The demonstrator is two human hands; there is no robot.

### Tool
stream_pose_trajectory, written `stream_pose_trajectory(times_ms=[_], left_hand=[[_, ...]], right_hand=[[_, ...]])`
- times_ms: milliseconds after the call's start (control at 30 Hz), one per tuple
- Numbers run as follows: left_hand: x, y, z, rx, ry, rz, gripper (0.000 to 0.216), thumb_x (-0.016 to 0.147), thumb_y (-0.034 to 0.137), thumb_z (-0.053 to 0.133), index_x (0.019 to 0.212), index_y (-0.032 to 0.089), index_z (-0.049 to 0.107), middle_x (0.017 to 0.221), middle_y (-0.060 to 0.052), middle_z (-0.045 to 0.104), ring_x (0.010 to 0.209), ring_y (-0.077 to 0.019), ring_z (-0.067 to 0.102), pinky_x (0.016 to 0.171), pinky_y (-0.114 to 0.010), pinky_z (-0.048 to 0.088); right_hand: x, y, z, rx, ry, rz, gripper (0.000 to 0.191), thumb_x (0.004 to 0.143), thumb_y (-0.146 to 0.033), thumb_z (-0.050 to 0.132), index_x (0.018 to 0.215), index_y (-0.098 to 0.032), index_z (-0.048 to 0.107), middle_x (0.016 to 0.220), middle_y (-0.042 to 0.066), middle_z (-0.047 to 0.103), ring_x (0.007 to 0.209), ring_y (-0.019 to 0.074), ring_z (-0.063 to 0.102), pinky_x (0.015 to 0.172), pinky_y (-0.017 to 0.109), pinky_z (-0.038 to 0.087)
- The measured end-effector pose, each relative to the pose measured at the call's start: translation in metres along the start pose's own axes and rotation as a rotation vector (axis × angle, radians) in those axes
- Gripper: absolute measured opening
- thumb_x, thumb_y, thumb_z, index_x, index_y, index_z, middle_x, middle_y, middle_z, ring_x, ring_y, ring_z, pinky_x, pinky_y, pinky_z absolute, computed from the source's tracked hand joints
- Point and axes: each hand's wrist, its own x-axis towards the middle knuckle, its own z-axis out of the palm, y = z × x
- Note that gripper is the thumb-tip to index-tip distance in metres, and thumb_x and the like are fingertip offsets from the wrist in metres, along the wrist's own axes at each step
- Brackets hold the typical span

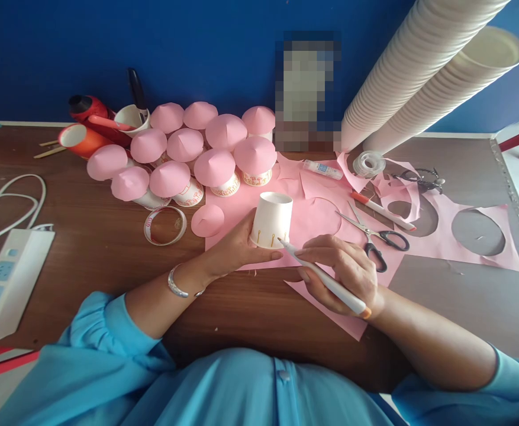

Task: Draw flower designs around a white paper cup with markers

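Note:
My left hand (245, 239) grips a white paper cup (273, 213) near its lower rim, the fingers partly hidden behind it. The cup stands bottom-up, tilted a little, with a few orange-brown marks drawn along its lower part. In my right hand (345, 269) is a white marker pen (330, 287) with an orange end, its tip at the cup's lower right side. Behind the cup stand several decorated cups with pink paper cones (254, 155) on top. A loose pink cone (208, 220) lies to the left of my left hand.
Pink paper sheets (237, 251) cover the middle. Scissors (370, 231), a red-orange marker (383, 211), a glue stick (324, 170) and tape (368, 164) lie right. Tall cup stacks (410, 71) rise behind. A cut cup ring (165, 226) and power strip (15, 284) are left.

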Motion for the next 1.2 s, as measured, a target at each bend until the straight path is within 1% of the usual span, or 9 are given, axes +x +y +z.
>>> stream_pose_trajectory(times_ms=[367, 500, 633, 767, 933, 1000, 1067, 1133, 1200], left_hand=[[0.0, 0.001, 0.001, -0.027, 0.01, -0.017, 0.065, 0.074, 0.047, 0.093, 0.122, 0.021, 0.057, 0.101, -0.004, 0.065, 0.095, -0.0229, 0.061, 0.08, -0.036, 0.051], [-0.001, 0.002, 0.001, -0.05, 0.034, -0.014, 0.063, 0.075, 0.044, 0.093, 0.123, 0.022, 0.059, 0.102, -0.004, 0.065, 0.099, -0.0235, 0.062, 0.084, -0.037, 0.052], [-0.001, -0.001, -0.001, -0.09, 0.022, -0.02, 0.065, 0.076, 0.043, 0.093, 0.127, 0.023, 0.058, 0.109, -0.006, 0.067, 0.105, -0.0255, 0.063, 0.09, -0.04, 0.053], [-0.001, -0.004, -0.003, -0.114, 0.012, -0.027, 0.069, 0.077, 0.044, 0.091, 0.132, 0.024, 0.055, 0.114, -0.007, 0.066, 0.107, -0.0259, 0.064, 0.094, -0.043, 0.054], [-0.002, -0.003, -0.003, -0.106, 0.007, -0.009, 0.066, 0.078, 0.046, 0.09, 0.129, 0.024, 0.055, 0.112, -0.006, 0.066, 0.106, -0.0258, 0.064, 0.094, -0.044, 0.056], [-0.003, -0.004, -0.002, -0.054, 0.025, -0.001, 0.067, 0.079, 0.046, 0.089, 0.131, 0.024, 0.053, 0.115, -0.007, 0.065, 0.108, -0.0267, 0.064, 0.093, -0.044, 0.057], [-0.006, -0.008, 0.002, 0.07, 0.067, 0.054, 0.067, 0.081, 0.045, 0.088, 0.132, 0.024, 0.05, 0.119, -0.008, 0.065, 0.112, -0.0287, 0.065, 0.093, -0.046, 0.058], [-0.01, -0.011, 0.008, 0.268, 0.122, 0.222, 0.068, 0.08, 0.043, 0.088, 0.132, 0.024, 0.049, 0.131, -0.012, 0.063, 0.12, -0.0322, 0.064, 0.1, -0.05, 0.057], [-0.015, -0.013, 0.015, 0.442, 0.183, 0.307, 0.073, 0.082, 0.042, 0.087, 0.139, 0.026, 0.046, 0.141, -0.015, 0.06, 0.13, -0.036, 0.061, 0.107, -0.054, 0.055]], right_hand=[[0.0, 0.0, 0.0, 0.022, -0.015, 0.005, 0.021, 0.099, -0.014, 0.061, 0.118, -0.019, 0.062, 0.084, 0.004, 0.071, 0.071, 0.0175, 0.073, 0.055, 0.028, 0.061], [-0.003, 0.004, 0.001, 0.004, 0.034, -0.01, 0.023, 0.101, -0.014, 0.06, 0.124, -0.017, 0.062, 0.089, 0.006, 0.071, 0.074, 0.0186, 0.073, 0.058, 0.03, 0.062], [-0.008, 0.009, 0.002, 0.008, 0.059, 0.022, 0.033, 0.106, -0.022, 0.06, 0.139, -0.021, 0.059, 0.095, 0.006, 0.072, 0.078, 0.0195, 0.072, 0.062, 0.032, 0.062], [-0.009, 0.011, 0.002, -0.027, 0.084, 0.037, 0.035, 0.106, -0.023, 0.06, 0.141, -0.019, 0.059, 0.094, 0.007, 0.072, 0.08, 0.0208, 0.071, 0.067, 0.034, 0.062], [-0.008, 0.013, 0.002, -0.08, 0.075, 0.003, 0.042, 0.111, -0.041, 0.05, 0.149, -0.023, 0.056, 0.088, 0.006, 0.07, 0.079, 0.0226, 0.069, 0.068, 0.038, 0.063], [-0.01, 0.015, 0.003, -0.101, 0.085, 0.012, 0.043, 0.11, -0.036, 0.053, 0.151, -0.024, 0.055, 0.089, 0.006, 0.067, 0.078, 0.0218, 0.067, 0.066, 0.037, 0.063], [-0.011, 0.018, 0.004, -0.141, 0.087, 0.059, 0.048, 0.106, -0.024, 0.058, 0.153, -0.026, 0.053, 0.094, 0.006, 0.066, 0.08, 0.0214, 0.067, 0.067, 0.037, 0.063], [-0.012, 0.021, 0.006, -0.176, 0.08, 0.129, 0.06, 0.102, -0.014, 0.06, 0.158, -0.028, 0.047, 0.104, 0.008, 0.065, 0.087, 0.0228, 0.069, 0.074, 0.04, 0.065], [-0.013, 0.025, 0.008, -0.205, 0.057, 0.174, 0.068, 0.101, -0.011, 0.058, 0.163, -0.028, 0.039, 0.115, 0.012, 0.065, 0.1, 0.0268, 0.071, 0.082, 0.046, 0.067]])
